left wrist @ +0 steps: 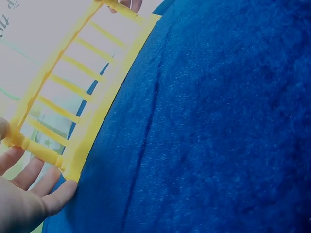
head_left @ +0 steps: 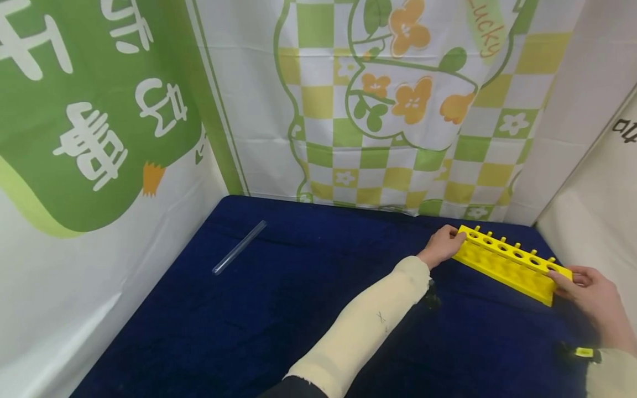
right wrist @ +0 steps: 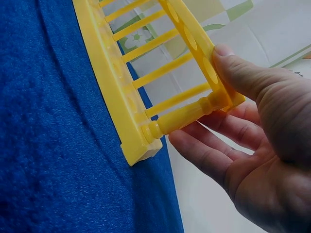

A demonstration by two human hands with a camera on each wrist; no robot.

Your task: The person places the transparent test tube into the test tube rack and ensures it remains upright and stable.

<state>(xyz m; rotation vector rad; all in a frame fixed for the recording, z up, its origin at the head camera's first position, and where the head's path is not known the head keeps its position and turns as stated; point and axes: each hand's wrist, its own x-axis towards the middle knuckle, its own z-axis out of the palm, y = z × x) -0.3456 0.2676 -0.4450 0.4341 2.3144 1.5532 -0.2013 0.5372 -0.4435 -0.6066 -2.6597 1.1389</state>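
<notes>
Both hands [head_left: 441, 247] [head_left: 596, 296] gripping rack [head_left: 505, 268], right sleeve [head_left: 611, 375] cropped

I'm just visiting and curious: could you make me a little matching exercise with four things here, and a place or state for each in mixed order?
Things
1. Rack
2. Tube
3. Left hand
4. Right hand

Places and states
A. Gripping the yellow end farther from the clear object
B. Clear, lying untouched on the blue cloth
C. Yellow, with a row of round holes
D. Gripping the yellow end nearer the clear object

Pairs: 1-C, 2-B, 3-D, 4-A
</notes>
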